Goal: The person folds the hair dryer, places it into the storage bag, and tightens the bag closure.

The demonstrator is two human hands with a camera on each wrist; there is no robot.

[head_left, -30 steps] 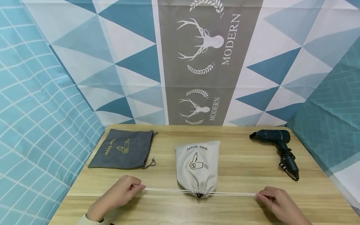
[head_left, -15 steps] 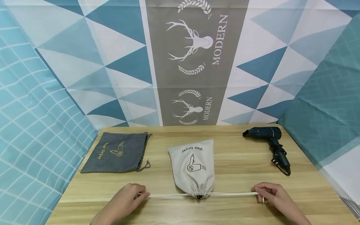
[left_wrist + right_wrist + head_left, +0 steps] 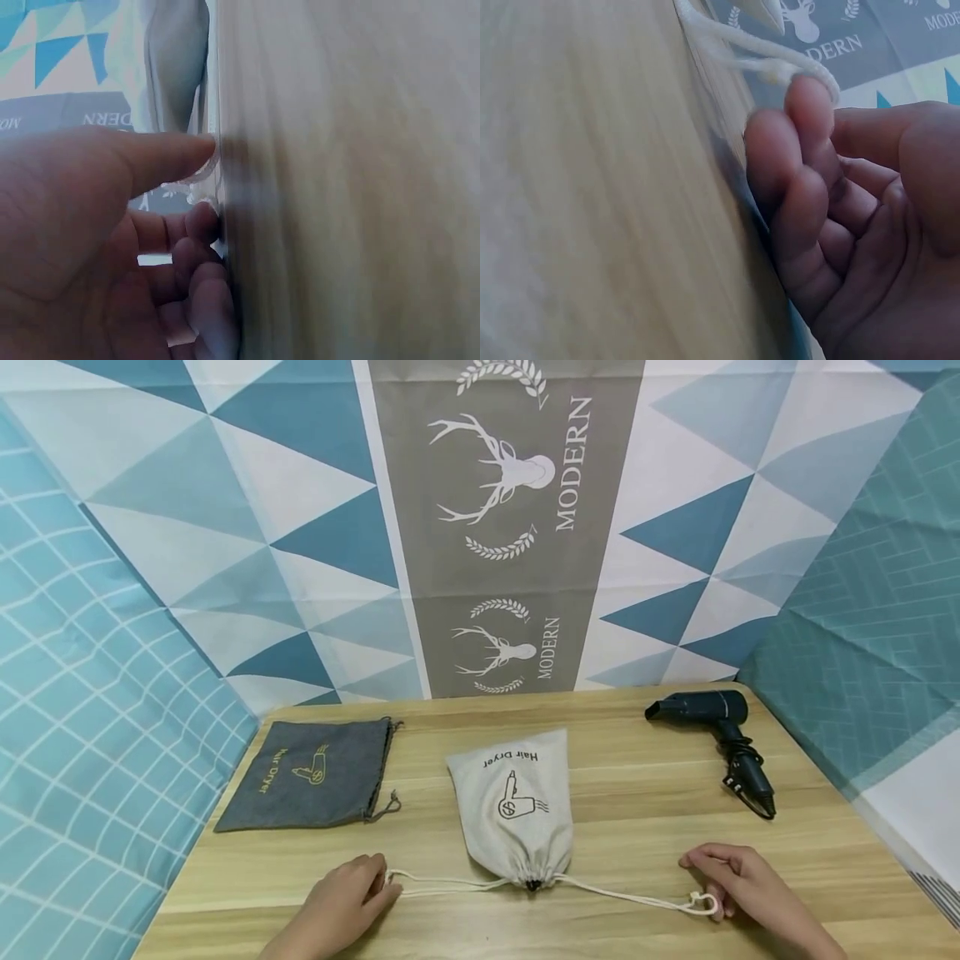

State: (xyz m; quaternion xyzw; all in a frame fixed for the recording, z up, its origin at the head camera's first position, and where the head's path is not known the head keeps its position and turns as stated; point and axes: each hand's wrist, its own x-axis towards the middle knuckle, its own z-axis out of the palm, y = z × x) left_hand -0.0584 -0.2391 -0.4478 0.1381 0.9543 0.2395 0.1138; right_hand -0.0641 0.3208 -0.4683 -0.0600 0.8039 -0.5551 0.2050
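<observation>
A light beige drawstring bag (image 3: 517,810) with a hair dryer print lies mid-table, its gathered mouth and small black stopper (image 3: 533,885) towards me. White cords (image 3: 626,895) run out slack from both sides of the mouth. At the left cord's end is my left hand (image 3: 337,902), low over the table; in the left wrist view the thumb (image 3: 176,156) stands apart from the loosely bent fingers, the cord loop showing beyond them. My right hand (image 3: 750,885) has loosely bent fingers, and the right cord's looped end (image 3: 826,79) lies against a fingertip.
A dark grey drawstring bag (image 3: 307,775) marked Hair Dryer lies flat at the left. At the back right is a black hair dryer (image 3: 705,708) with its cable wound round the handle. Patterned cloth walls (image 3: 495,527) enclose the wooden table (image 3: 615,827).
The cords were pulled taut between both hands; now they hang slack, and the fingers have loosened from their ends. The head view has shifted a little to the right.
</observation>
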